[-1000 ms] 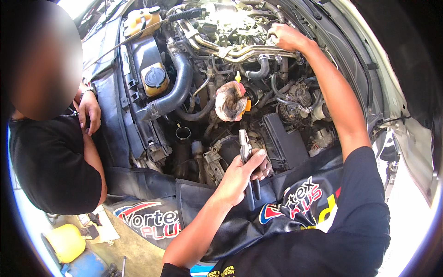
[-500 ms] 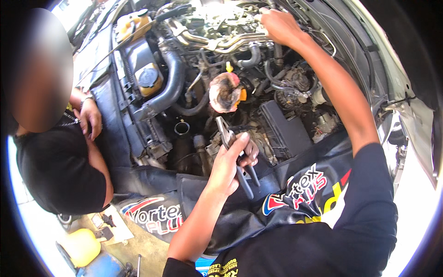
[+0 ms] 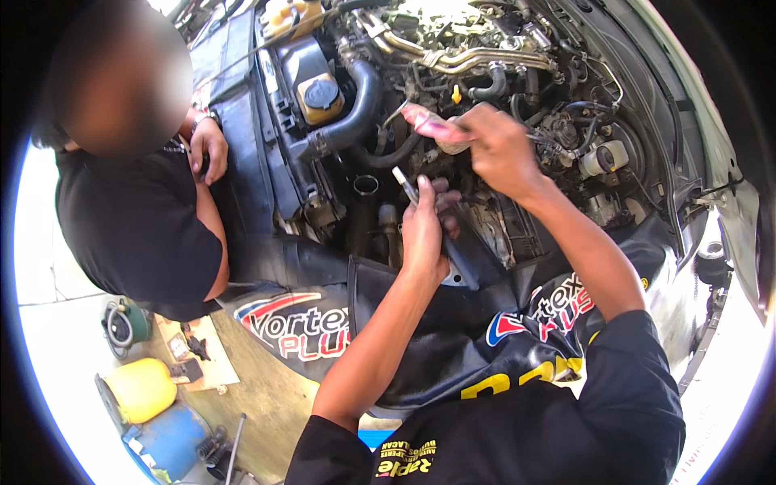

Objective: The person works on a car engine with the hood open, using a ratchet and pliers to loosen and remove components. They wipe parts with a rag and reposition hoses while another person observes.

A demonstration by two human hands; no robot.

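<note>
Above the middle of the engine bay, my right hand (image 3: 503, 152) is closed on a stained pink rag (image 3: 432, 127), which sticks out to the left of my fingers. Lower and nearer to me, my left hand (image 3: 424, 230) grips a pair of pliers (image 3: 461, 273). Their pale metal jaws point up and left past my thumb, and the grey-blue handles come out below the palm. My left fingers are partly hidden and blurred. A yellow dipstick handle (image 3: 457, 94) stands just beyond the rag. The engine (image 3: 453, 32) lies uncovered, with metal pipes across it.
A co-worker (image 3: 137, 218) leans on the left fender, arms folded. A black protective cover (image 3: 428, 339) drapes the front edge. A thick black hose (image 3: 364, 97) curves beside the capped coolant tank (image 3: 321, 94). Yellow (image 3: 141, 390) and blue (image 3: 170, 436) containers stand on the floor.
My right hand has come down from the top of the engine and now holds the rag, lifted from where it lay. My left hand keeps the pliers. The view has shifted.
</note>
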